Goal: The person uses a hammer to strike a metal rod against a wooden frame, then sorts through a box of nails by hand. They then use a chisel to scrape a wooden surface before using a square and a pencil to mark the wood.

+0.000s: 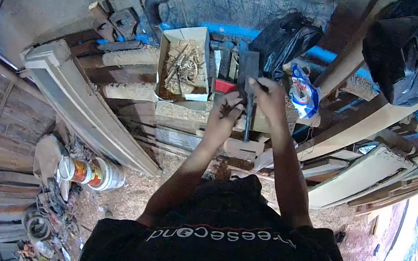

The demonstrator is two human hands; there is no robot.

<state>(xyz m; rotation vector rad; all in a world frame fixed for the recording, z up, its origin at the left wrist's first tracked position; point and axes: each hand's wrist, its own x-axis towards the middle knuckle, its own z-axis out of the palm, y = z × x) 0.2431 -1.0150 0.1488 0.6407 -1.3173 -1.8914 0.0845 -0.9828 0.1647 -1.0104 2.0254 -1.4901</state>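
Observation:
My left hand (224, 114) is beside a long dark metal bar (248, 123), its fingers curled; a small dark shape shows between them, too small to name. On the bar's other side, my right hand (270, 101) is closed, thumb and fingers pinched on a short, dark, thin piece (261, 86). The bar runs from a wider dark flat block (249, 64) towards my body. A red block-like item (224, 86) lies just beyond my left fingers. To the left sits an open cardboard box (208, 64) holding wood shavings and thin metal pieces.
A blue and white packet (303, 94) lies right of my hands, near a black plastic bag (289, 41). Another black bag (406, 58) hangs upper right. Wooden tools (122, 21) rest at the left. Long timber pieces (86, 102) flank the bench; buckets (96, 173) stand lower left.

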